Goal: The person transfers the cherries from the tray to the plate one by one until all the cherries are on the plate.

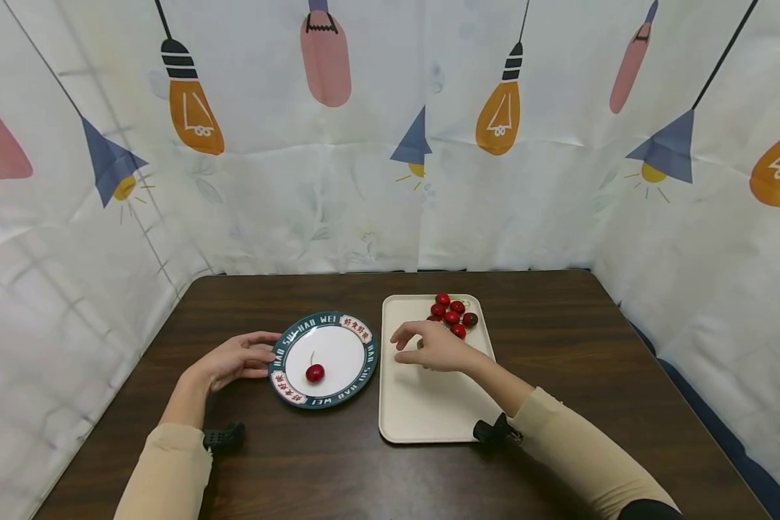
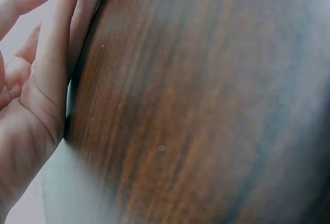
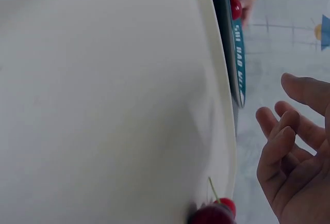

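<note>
A round white plate [image 1: 331, 354] with a dark green lettered rim lies left of centre. On it is one red cherry [image 1: 315, 373] with an upright stem. My left hand [image 1: 237, 359] touches the plate's left rim, fingers fairly straight; in the left wrist view the hand [image 2: 44, 79] lies at the left, its fingertips out of frame. Above the cream tray [image 1: 429, 412] hovers my right hand [image 1: 438, 347], thumb and fingers apart with nothing between them. Several red cherries [image 1: 453, 317] lie at the tray's far end, just beyond that hand, which partly covers them.
The tray stands to the right of the plate, a narrow gap between them, on a dark wooden table [image 1: 312, 462]. A pale printed curtain [image 1: 364, 202] hangs behind the table and along its sides. Each wrist wears a black strap [image 1: 224, 438].
</note>
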Demonstrator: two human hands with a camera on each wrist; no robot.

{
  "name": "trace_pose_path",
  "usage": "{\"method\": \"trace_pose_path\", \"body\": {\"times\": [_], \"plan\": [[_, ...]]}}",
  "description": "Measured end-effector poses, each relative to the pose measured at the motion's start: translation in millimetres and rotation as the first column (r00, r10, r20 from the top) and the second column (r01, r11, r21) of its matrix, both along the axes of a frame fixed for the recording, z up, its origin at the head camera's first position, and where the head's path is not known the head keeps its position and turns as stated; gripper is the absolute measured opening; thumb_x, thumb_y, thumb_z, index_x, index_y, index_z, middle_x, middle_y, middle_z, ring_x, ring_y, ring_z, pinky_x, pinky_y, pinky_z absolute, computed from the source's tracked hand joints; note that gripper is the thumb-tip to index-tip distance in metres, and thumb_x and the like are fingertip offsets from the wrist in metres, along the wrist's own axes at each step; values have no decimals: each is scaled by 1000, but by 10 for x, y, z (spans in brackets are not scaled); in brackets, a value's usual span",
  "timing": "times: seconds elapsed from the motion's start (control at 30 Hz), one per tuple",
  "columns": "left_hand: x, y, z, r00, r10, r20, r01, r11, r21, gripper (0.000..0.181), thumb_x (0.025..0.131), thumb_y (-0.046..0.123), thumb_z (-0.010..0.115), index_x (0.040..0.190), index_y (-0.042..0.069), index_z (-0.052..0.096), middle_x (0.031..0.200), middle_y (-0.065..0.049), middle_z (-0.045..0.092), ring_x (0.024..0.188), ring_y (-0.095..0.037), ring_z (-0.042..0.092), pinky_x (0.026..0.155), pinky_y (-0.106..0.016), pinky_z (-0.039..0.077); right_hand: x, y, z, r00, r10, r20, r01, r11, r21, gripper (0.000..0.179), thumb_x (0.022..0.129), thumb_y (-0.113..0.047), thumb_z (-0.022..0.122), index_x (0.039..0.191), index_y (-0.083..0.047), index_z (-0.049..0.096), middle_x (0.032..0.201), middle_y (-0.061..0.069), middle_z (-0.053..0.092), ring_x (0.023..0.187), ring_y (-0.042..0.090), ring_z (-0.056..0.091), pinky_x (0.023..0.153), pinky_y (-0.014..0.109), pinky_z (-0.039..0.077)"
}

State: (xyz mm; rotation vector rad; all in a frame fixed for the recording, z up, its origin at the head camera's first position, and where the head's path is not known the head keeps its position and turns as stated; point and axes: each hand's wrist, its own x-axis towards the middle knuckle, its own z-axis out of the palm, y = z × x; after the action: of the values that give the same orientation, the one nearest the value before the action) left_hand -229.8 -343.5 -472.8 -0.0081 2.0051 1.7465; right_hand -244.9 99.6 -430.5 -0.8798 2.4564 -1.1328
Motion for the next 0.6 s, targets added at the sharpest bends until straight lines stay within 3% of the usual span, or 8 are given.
{"method": "trace_pose_path", "body": {"times": [0.23,0.47,0.6], "plan": [[2,4,-8,1000,-1,-6,1,1000,-3,64,101,14,67,155,-1,37,124,-15,59,101,-27,67,92,-41,58,-13,228,-7,999,-45,8,45,998,-42,34,93,-21,77,121,-4,70,103,0,68,65,19,60,57,35,57],[6,6,-5,1000,11,-1,-11,1000,-3,63,101,13,67,155,-1,37,123,-15,60,99,-26,67,91,-41,58,-49,464,-18,995,-90,47,94,991,-94,33,94,-18,75,121,0,67,101,4,68,66,27,61,58,35,56],[8,5,0,1000,18,2,-18,1000,-6,64,101,13,67,155,-1,36,124,-16,59,99,-27,67,91,-41,58,-84,600,-50,990,-131,52,135,986,-101,31,95,-19,75,120,-3,68,103,5,67,69,25,59,58,33,54]]}}
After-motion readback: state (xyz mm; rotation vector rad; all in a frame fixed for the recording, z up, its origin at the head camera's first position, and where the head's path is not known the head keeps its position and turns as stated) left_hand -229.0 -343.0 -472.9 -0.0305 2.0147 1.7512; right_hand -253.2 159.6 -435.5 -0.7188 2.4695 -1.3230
